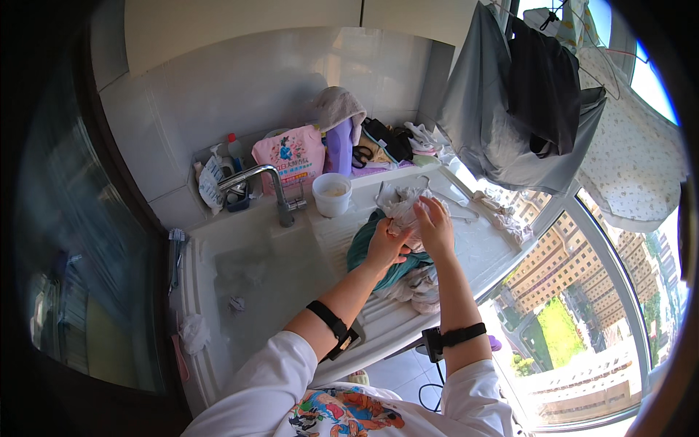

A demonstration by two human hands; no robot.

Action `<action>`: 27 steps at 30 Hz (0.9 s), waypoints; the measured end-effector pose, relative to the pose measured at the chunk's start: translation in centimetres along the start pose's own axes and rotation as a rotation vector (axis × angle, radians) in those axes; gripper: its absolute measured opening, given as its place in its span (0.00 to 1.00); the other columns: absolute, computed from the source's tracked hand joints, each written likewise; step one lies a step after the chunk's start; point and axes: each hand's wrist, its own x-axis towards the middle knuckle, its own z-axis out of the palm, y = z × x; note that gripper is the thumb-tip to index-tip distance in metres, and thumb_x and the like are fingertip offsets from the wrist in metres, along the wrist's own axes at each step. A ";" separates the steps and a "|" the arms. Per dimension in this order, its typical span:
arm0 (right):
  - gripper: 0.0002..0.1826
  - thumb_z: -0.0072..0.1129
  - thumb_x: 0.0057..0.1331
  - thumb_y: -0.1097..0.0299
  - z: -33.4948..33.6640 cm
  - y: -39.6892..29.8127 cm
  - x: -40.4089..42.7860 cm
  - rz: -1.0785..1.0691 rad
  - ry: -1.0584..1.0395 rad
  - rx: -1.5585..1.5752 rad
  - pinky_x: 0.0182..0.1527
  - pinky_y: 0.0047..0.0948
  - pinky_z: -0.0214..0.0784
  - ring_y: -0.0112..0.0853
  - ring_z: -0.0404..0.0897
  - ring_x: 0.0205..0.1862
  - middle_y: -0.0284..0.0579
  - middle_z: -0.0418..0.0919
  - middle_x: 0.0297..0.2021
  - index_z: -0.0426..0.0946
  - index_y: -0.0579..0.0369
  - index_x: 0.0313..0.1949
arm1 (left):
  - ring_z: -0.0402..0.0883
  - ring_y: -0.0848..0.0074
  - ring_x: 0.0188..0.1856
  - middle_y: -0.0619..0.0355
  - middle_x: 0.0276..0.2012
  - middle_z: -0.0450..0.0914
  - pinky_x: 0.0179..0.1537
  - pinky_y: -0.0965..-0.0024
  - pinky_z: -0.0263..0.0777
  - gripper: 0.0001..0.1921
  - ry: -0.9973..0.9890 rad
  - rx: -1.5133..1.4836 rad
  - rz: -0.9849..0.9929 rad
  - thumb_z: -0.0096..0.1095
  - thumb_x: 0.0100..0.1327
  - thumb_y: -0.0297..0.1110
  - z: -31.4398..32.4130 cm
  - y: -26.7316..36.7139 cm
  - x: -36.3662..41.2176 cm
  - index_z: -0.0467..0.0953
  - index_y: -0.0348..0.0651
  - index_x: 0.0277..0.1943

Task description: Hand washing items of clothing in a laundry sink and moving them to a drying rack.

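Both hands are over a heap of wet-looking clothes on the ribbed drainboard of a laundry sink. My left hand (pixel 389 246) rests against a crumpled pale cloth (pixel 404 210), its fingers curled at the near left side. My right hand (pixel 435 226) lies on the same cloth from the right, fingers bent over it. Beneath the hands is a dark green garment (pixel 363 251), and nearer to me a bunched whitish garment (pixel 418 289). How firmly the fingers grip is hard to see. Left of the heap, the basin (pixel 273 289) holds cloudy water with a small scrap in it.
A chrome faucet (pixel 281 196), a white tub (pixel 332 195), a pink detergent bag (pixel 289 155) and a purple bottle (pixel 339 147) stand behind the sink. A wire hanger (pixel 450 199) lies beyond the heap. Grey and black laundry (pixel 491 120) hangs at the right by the window.
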 end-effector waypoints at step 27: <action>0.07 0.56 0.48 0.71 7.2 -11.8 -4.5 -0.571 -0.116 0.148 0.46 0.39 0.64 0.41 0.73 0.44 0.43 0.76 0.38 0.76 0.52 0.30 | 0.76 0.78 0.29 0.58 0.38 0.75 0.29 0.73 0.70 0.18 0.112 0.139 -0.249 0.55 0.58 0.39 -14.1 -4.2 -5.0 0.70 0.41 0.49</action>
